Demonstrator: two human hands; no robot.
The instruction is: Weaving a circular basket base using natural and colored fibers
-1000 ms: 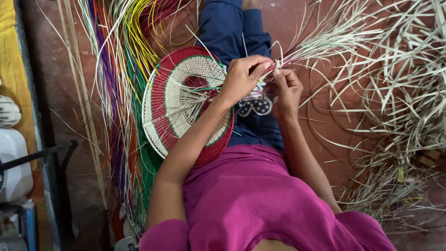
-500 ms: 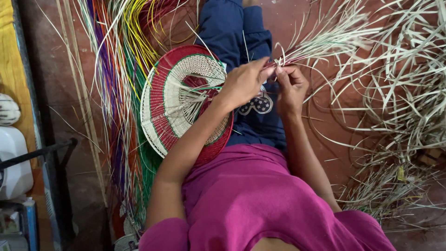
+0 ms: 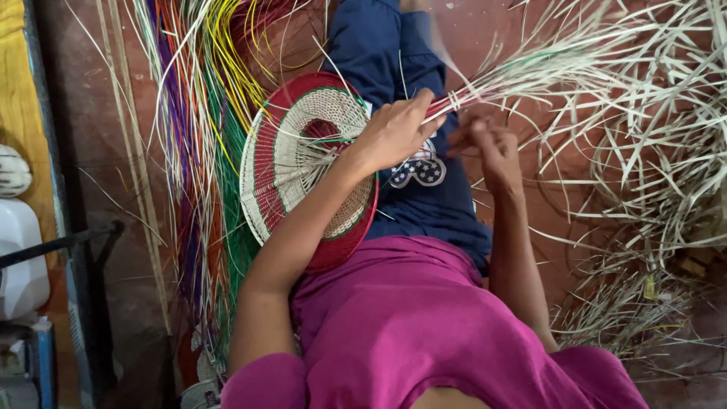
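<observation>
Hands at work over the lap. Left hand [image 3: 394, 136] closed, fingers pressed together around a bundle of pale strips [image 3: 485, 89] where a tie binds them; the bundle fans out up and to the right. Right hand [image 3: 492, 148] just beside it, blurred; fingers look curled, but whether they pinch a strip cannot be told.

Round woven piece [image 3: 303, 167] lies on the left thigh under the left forearm: cream centre, red and green rings, red rim. The forearm crosses its right side and hides part of the rim.

Surroundings:
- Coloured strips [image 3: 204, 113] (yellow, purple, orange, green) spread on the floor left of the woven piece, some running under it.
- Loose heap of pale strips [image 3: 651, 174] on the reddish floor [image 3: 113, 151] to the right, well apart from the lap.
- White plastic container [image 3: 19, 257] at far left edge, beside a dark metal bar [image 3: 68, 242].
- Magenta shirt [image 3: 424, 326] fills the lower view, blocking anything below the lap.
</observation>
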